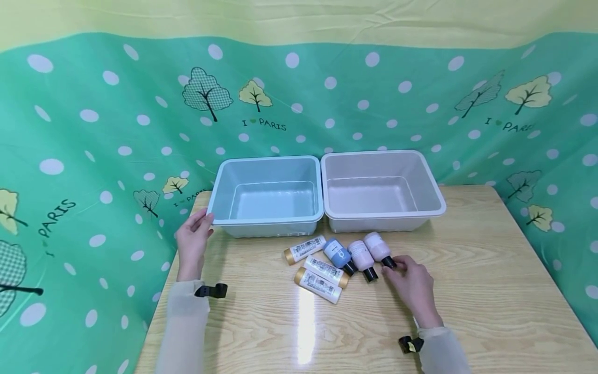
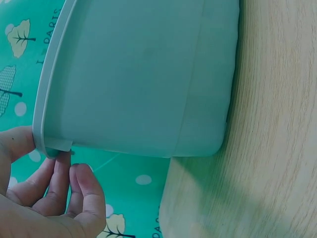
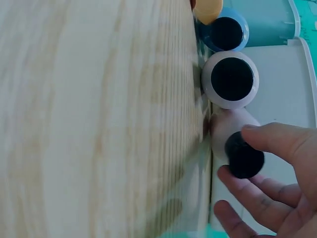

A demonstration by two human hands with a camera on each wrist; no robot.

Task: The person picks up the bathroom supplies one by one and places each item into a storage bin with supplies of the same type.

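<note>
At the front left corner of the light blue bin (image 1: 266, 228), my left hand (image 1: 192, 240) pinches the rim between thumb and fingers; the left wrist view shows the thumb on one side of the bin's lip (image 2: 43, 99). My right hand (image 1: 413, 283) has thumb and fingers around the black cap (image 3: 245, 157) of the rightmost pale pink bottle (image 1: 376, 246). This bottle lies on its side with its cap toward me. Beside it lie a second pale pink bottle (image 1: 360, 253) and a blue bottle (image 1: 336, 252), also black-capped.
A greyish pink bin (image 1: 383, 223) stands right of the blue one, their rims side by side. Three white tubes with gold caps lie left of the bottles: an upper tube (image 1: 306, 248), a middle tube (image 1: 324, 269) and a lower tube (image 1: 320, 285). A green curtain (image 1: 336, 104) hangs behind the wooden table (image 1: 261, 322).
</note>
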